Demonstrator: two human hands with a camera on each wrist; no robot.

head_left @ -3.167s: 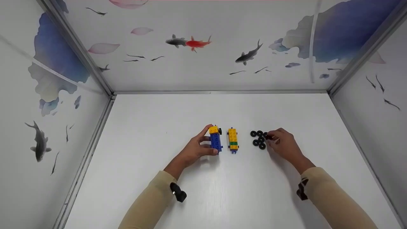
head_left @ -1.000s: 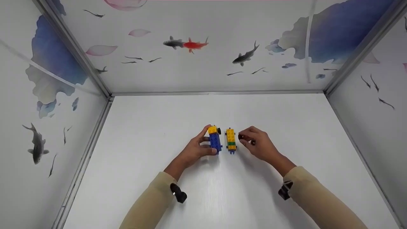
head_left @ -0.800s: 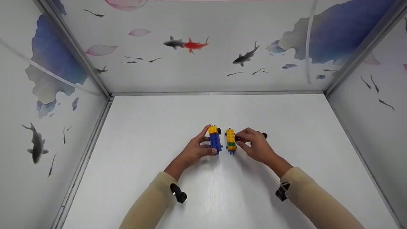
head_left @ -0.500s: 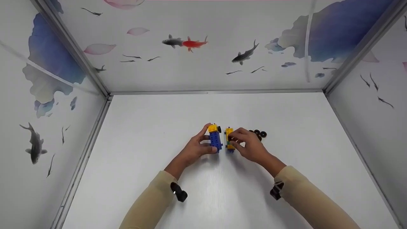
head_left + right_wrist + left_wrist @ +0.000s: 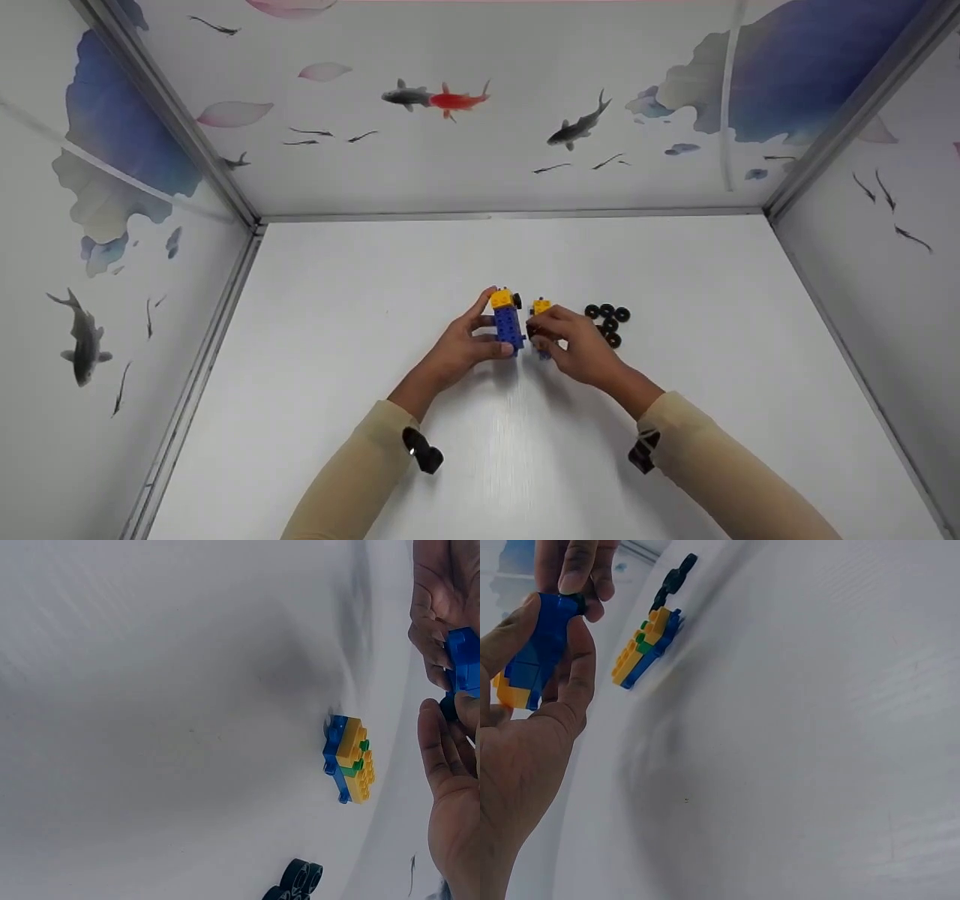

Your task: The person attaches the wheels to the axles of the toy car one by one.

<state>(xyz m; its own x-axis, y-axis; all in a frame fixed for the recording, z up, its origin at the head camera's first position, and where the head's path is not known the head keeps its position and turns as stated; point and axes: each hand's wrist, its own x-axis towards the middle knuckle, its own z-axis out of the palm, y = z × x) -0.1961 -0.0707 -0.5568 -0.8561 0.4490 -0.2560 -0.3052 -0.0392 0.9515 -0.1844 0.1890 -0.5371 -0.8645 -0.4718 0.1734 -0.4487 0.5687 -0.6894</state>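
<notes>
My left hand (image 5: 456,351) grips a blue toy truck (image 5: 508,327) with a yellow front, raised off the table. One black wheel (image 5: 517,301) sits at its front right side. With thumb and fingers my right hand (image 5: 589,349) pinches another black wheel (image 5: 448,706), up against the truck's rear right side in the right wrist view. Whether it is on the axle peg I cannot tell. A yellow, green and blue block trailer (image 5: 352,757) lies on the table, partly hidden by the right hand in the head view.
Several loose black wheels (image 5: 622,315) lie in a cluster right of the trailer, just beyond the right hand. The white table (image 5: 360,300) is bounded by printed panels at the back and both sides.
The right hand has picked a wheel out of the cluster and carried it left, over the trailer, to the truck. The left hand still holds the truck in nearly the same place.
</notes>
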